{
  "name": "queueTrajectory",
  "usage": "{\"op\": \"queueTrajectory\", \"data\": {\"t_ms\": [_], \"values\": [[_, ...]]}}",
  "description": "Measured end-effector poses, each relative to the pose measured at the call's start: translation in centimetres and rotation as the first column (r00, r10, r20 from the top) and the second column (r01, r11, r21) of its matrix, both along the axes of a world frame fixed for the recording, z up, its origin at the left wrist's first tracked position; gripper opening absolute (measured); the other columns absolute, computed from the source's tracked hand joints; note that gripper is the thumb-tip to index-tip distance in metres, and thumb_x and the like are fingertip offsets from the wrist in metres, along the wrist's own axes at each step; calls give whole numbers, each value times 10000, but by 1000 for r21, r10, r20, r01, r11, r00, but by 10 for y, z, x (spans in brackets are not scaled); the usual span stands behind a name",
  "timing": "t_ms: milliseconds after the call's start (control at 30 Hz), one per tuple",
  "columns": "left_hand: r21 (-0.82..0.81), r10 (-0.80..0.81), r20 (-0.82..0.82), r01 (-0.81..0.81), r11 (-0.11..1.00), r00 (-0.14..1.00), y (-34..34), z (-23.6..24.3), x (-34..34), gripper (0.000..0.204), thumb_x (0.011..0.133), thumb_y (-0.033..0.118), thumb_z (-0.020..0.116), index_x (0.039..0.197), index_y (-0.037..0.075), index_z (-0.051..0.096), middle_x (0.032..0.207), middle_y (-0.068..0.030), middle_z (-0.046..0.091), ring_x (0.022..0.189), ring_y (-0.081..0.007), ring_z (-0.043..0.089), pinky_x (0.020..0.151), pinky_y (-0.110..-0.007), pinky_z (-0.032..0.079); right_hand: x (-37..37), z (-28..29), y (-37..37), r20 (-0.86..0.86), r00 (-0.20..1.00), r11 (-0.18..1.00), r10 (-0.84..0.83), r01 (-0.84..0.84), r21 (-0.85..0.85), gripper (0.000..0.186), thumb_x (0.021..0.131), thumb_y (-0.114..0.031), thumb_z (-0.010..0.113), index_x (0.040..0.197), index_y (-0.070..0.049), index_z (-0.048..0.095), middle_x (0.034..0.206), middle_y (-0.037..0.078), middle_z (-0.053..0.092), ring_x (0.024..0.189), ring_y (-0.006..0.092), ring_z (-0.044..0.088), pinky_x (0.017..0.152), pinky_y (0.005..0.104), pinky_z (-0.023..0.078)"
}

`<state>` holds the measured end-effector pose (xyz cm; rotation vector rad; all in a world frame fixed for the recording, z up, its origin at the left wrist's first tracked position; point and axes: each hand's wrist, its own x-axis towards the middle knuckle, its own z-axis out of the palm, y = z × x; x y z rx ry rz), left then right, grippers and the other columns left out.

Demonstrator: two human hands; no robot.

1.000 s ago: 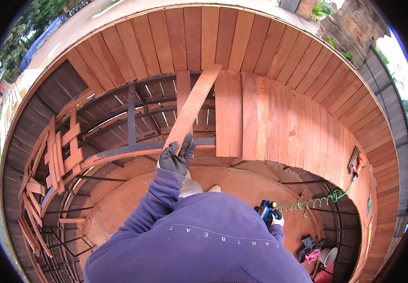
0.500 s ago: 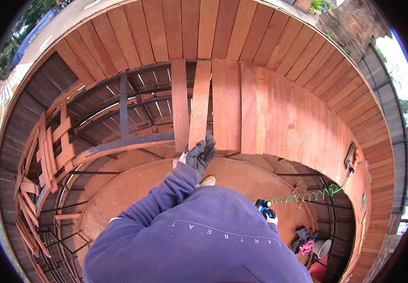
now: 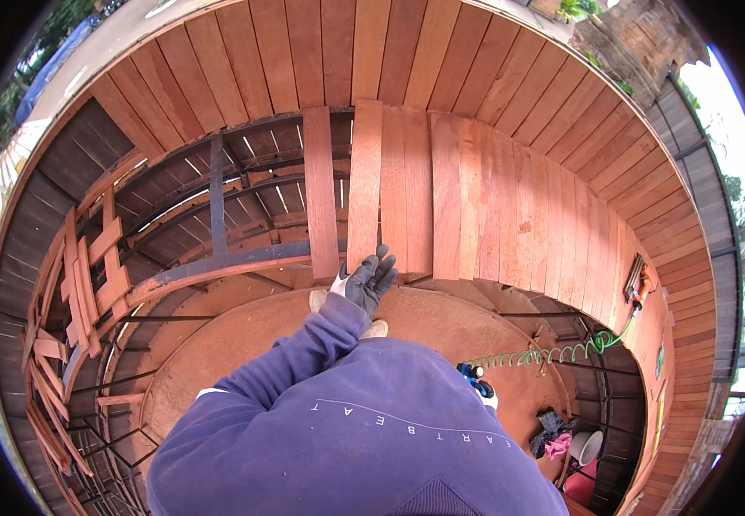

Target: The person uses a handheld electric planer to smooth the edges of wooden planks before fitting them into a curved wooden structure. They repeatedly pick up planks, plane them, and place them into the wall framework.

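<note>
My left hand, in a dark grey glove, grips the lower end of a reddish wooden plank. The plank stands nearly upright against the curved bench front, its right edge close along the fitted planks. Left of it, across a gap, another single plank spans the dark metal frame. Low on the right, my right hand shows only a sliver past my body. It is around a blue and black tool, whose kind I cannot make out.
An orange air tool rests on the bench at right, with a coiled green hose stretching left. Loose wood pieces lean at left. A pale bucket stands low right, beside dark and pink cloths. Curved seat boards run above.
The plank in my left hand has shifted slightly up and right, straighter and closer against the fitted planks. The blue tool and right hand have sunk a little further behind my body.
</note>
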<state>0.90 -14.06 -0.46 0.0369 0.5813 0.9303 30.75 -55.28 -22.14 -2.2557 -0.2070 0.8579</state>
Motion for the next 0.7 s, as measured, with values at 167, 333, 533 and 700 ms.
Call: {"op": "queueTrajectory", "data": {"t_ms": [167, 333, 533, 700], "values": [[-24, 34, -17, -34, 999, 999, 10, -9, 9, 276, 927, 64, 540, 1193, -2, 505, 1169, -135, 601, 1025, -249, 615, 850, -352, 575, -1, -8, 0, -55, 997, 996, -50, 54, 76, 414, 719, -3, 705, 1121, 1, 607, 1099, 114, 645, 1020, 217, 603, 933, 323, 458], [-95, 82, 26, -79, 992, 996, 5, -19, 9, 278, 916, 67, 562, 1174, -25, 515, 1148, -131, 612, 1002, -251, 623, 839, -353, 580, -11, 15, 6, 62, 998, 1000, -13, 11, 19, 425, 716, -1, 704, 1130, -15, 610, 1104, 104, 645, 1031, 215, 601, 942, 324, 454], [-108, -54, -70, 46, 993, 996, 11, -16, 6, 190, 932, 140, 561, 1079, 21, 557, 1074, -99, 646, 968, -216, 647, 844, -335, 573, -5, 67, 16, 214, 964, 977, -158, 121, 175, 437, 740, 48, 693, 1158, -38, 598, 1100, 84, 643, 989, 194, 607, 865, 321, 501], [-74, -228, -139, 219, 973, 964, 13, -25, 4, 138, 906, 192, 617, 960, 68, 590, 851, -55, 649, 743, -165, 651, 660, -301, 573, 12, 160, 56, 144, 945, 839, -295, 184, 512, 430, 785, 38, 668, 1194, -55, 570, 1037, 72, 638, 743, 165, 619, 571, 284, 535]]}}
